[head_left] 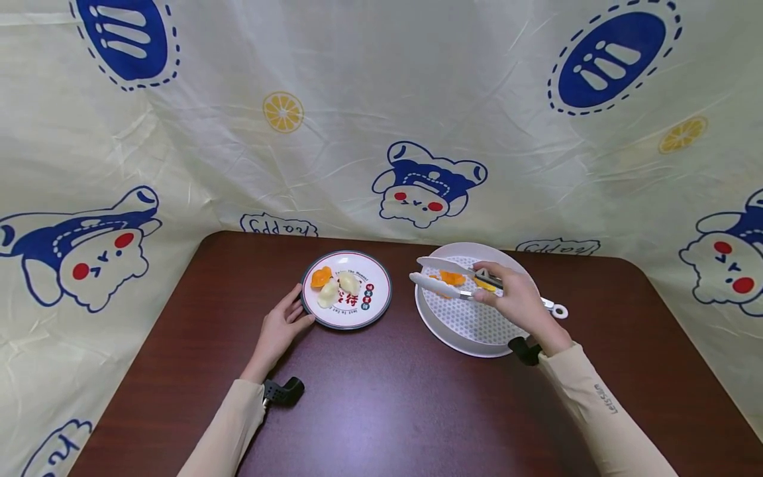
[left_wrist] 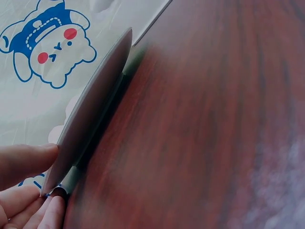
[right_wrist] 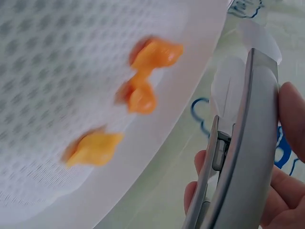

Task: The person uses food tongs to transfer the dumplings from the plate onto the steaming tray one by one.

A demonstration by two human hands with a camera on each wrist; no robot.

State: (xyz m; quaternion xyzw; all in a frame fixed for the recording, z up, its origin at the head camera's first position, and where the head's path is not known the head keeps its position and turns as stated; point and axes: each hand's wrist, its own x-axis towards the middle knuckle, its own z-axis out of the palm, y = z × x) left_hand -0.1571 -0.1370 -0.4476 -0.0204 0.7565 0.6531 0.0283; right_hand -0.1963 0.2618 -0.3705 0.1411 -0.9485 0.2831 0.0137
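Observation:
My left hand (head_left: 279,334) holds the left rim of a small white plate (head_left: 357,321), thumb above and fingers beneath. The left wrist view shows this plate (left_wrist: 86,119) edge-on and tilted. On it lie an orange dumpling (head_left: 321,277) and two white dumplings (head_left: 348,283). With my right hand (head_left: 518,298) I grip steel tongs (right_wrist: 248,143) around the handles; their white tips stand apart with nothing between them, over the left side of a round white steamer tray (head_left: 495,324). In its perforated bottom are orange dumplings (right_wrist: 155,53) and a yellow one (right_wrist: 94,148).
Plate and steamer tray stand side by side near the back edge of a dark brown wooden table (head_left: 381,397). A pale printed cloth (head_left: 334,165) hangs behind and beside it. The ring end of the tongs sticks out past the tray's right rim.

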